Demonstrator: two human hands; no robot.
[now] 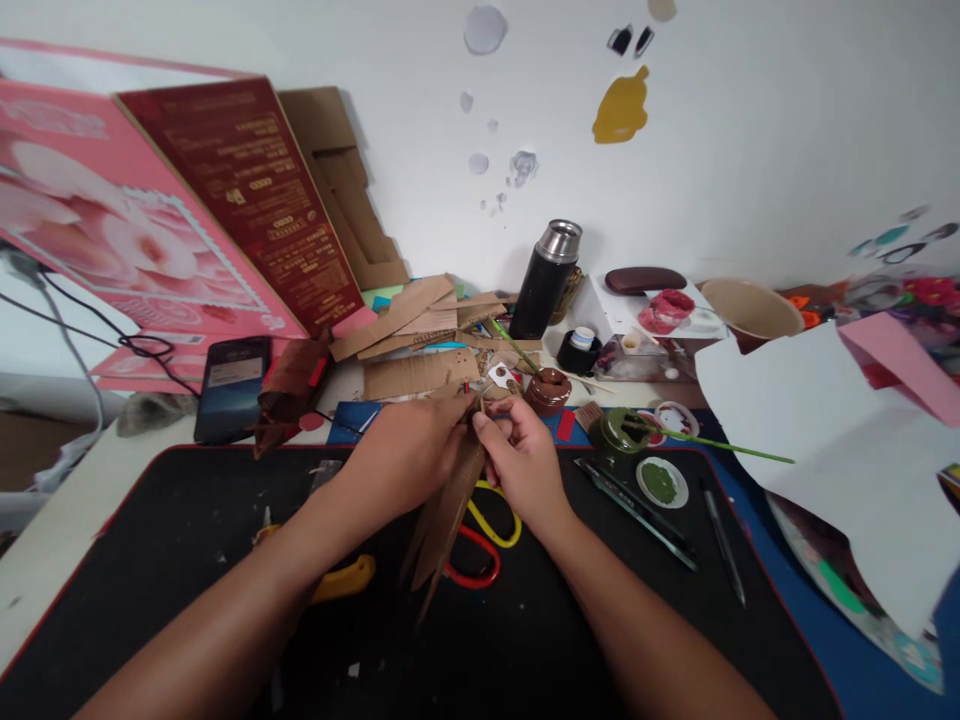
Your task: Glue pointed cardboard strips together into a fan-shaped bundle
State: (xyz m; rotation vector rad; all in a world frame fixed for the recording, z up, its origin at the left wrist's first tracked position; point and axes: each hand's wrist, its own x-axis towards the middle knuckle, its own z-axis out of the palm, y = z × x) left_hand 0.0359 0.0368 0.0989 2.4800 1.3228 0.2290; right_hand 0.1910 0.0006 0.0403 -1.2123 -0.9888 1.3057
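Between my two hands hangs a folded piece of brown cardboard, its loose ends pointing down toward me. My left hand is closed on its upper part, the fingertips partly hidden behind the back of the hand. Opposite it, my right hand pinches the top edge of the same piece between thumb and fingers. Under the cardboard lie scissors with one red and one yellow handle; their blades are hidden. A yellow-handled tool rests beneath my left forearm.
Cardboard scraps are heaped behind my hands, beside a black thermos. Open jars of brown paint and green paint hold brushes. Pens lie on the black mat. A phone leans at left; white paper spreads at right.
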